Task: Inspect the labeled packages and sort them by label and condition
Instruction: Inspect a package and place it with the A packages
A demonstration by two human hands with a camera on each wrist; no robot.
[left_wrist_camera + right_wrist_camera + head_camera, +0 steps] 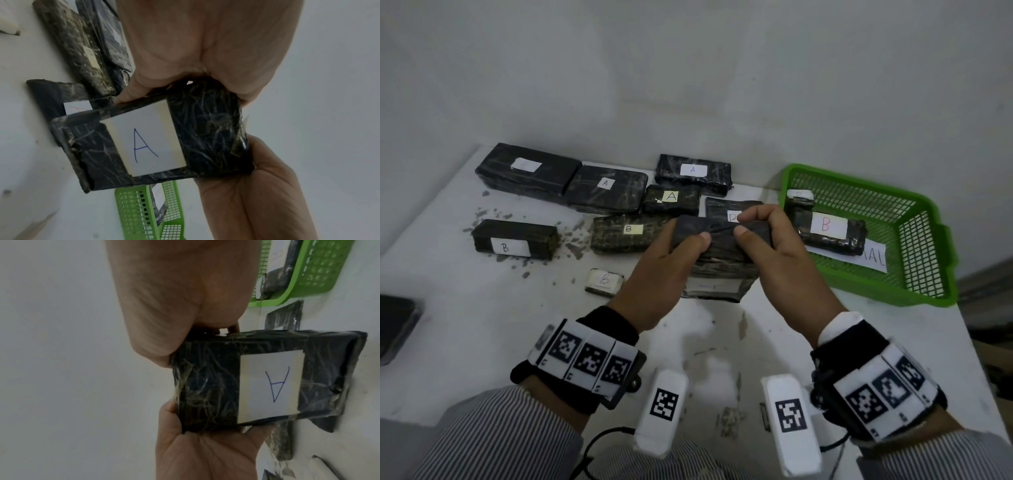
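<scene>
both the left hand (671,253) and right hand (777,246) grip the a-labelled package (717,265), long axis seemingly crosswise between them, green basket (928,219) toward the surface's right edge

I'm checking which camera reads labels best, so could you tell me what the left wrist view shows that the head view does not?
Only the left wrist view shows the blue A on the held package's label. Only the head view shows the B packages lying on the table and the wrist bands. Both show the left hand and right hand gripping the held package, and the green basket.
</scene>
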